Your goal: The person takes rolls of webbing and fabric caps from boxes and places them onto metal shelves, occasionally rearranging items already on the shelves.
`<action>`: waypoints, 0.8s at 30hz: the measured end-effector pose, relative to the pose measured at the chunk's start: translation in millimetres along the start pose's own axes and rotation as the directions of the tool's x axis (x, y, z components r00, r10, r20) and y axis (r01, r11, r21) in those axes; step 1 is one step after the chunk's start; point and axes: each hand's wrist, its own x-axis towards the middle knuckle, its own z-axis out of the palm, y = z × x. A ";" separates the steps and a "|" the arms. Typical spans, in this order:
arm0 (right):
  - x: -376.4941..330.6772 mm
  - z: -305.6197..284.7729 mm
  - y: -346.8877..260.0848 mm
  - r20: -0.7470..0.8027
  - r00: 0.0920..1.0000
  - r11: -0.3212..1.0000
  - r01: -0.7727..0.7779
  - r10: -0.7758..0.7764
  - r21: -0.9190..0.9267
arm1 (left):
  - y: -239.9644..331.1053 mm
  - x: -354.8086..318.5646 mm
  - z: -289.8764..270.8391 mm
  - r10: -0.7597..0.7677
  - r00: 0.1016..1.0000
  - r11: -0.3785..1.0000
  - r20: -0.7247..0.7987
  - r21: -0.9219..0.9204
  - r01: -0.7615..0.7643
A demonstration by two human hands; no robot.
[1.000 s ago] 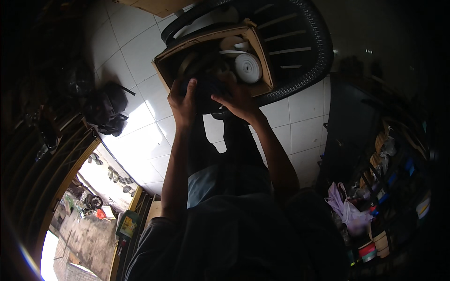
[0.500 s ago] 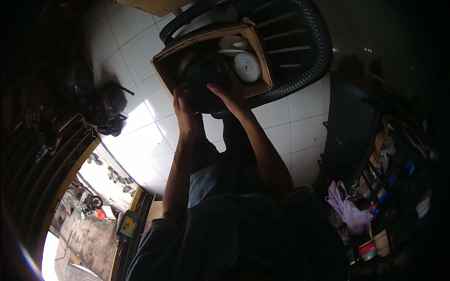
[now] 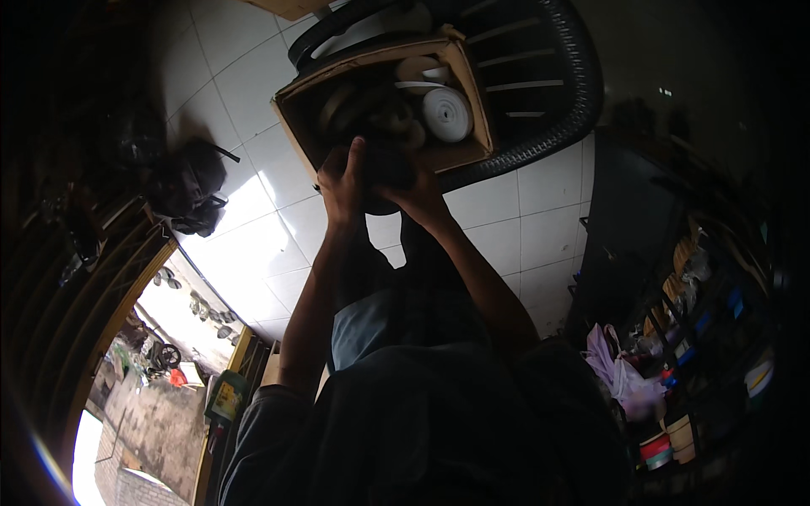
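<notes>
Far left, a black bag (image 3: 187, 185) lies on the white tiled floor (image 3: 245, 244), well apart from your hands. Your left hand (image 3: 344, 184) and right hand (image 3: 419, 196) are clenched together on a dark round object (image 3: 381, 169), now drawn down to the near rim of the cardboard box (image 3: 460, 93). To its right, a white tape roll (image 3: 447, 115) remains inside the box, which rests on a black plastic chair (image 3: 557, 76).

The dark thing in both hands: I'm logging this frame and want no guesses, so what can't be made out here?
- Dark object, head view: in shadow, wrapped by left hand and right hand; its kind is unclear.
- Cardboard box: the inside left of the white roll is too dark.
- Black bundle on the tiles: too dim to identify.
- Shelf items at right: small, dark.
</notes>
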 end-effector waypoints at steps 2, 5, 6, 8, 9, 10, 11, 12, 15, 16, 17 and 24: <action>-1.2 4.6 -0.5 -0.068 0.997 0.999 -0.032 0.033 0.017 | -0.7 2.9 4.0 -0.020 0.994 0.998 -0.108 -0.068 0.013; 4.5 8.7 -6.4 -0.055 0.998 0.999 0.008 -0.006 0.051 | -3.6 4.5 5.7 -0.034 0.981 0.986 -0.189 -0.169 0.001; 6.9 10.6 -9.4 -0.073 0.997 1.000 0.016 -0.015 0.022 | -6.0 3.8 6.3 -0.044 0.980 0.977 -0.193 -0.213 0.002; 13.1 16.7 -17.7 -0.109 0.993 0.999 0.034 -0.037 -0.034 | -13.4 2.7 10.3 -0.074 0.972 0.933 -0.222 -0.360 -0.011; 15.4 19.6 -16.8 -0.148 0.989 1.000 0.026 -0.026 0.002 | -17.7 -0.2 17.3 -0.098 0.964 0.888 -0.246 -0.459 -0.026; 17.0 22.1 -15.3 -0.188 0.982 0.999 0.019 -0.011 0.039 | -17.9 -3.1 23.1 -0.126 0.956 0.832 -0.264 -0.553 -0.043; 17.8 24.5 -13.8 -0.227 0.974 0.997 0.013 0.004 0.075 | -18.2 -5.9 26.6 -0.165 0.945 0.841 -0.283 -0.540 -0.015; 17.8 27.1 -12.4 -0.258 0.966 0.994 0.015 0.012 0.104 | -18.8 -9.6 29.2 -0.203 0.931 0.849 -0.303 -0.528 0.013; 16.8 22.9 -6.4 -0.241 0.970 0.992 0.013 0.017 0.124 | -34.5 -5.1 13.8 -0.142 0.988 0.822 -0.056 -0.562 0.087; 15.7 15.5 2.3 -0.159 0.987 0.996 0.008 0.006 0.093 | -42.1 0.9 -1.0 -0.084 0.994 0.808 0.077 -0.579 0.113; 16.3 8.3 7.0 -0.081 0.997 0.998 0.005 0.000 0.061 | -39.6 7.9 -16.1 0.043 0.987 0.911 0.157 -0.412 0.025; 3.1 6.8 6.4 0.093 0.996 0.999 -0.008 0.012 -0.042 | -36.5 18.8 -26.7 0.086 0.885 0.970 0.457 0.164 -0.179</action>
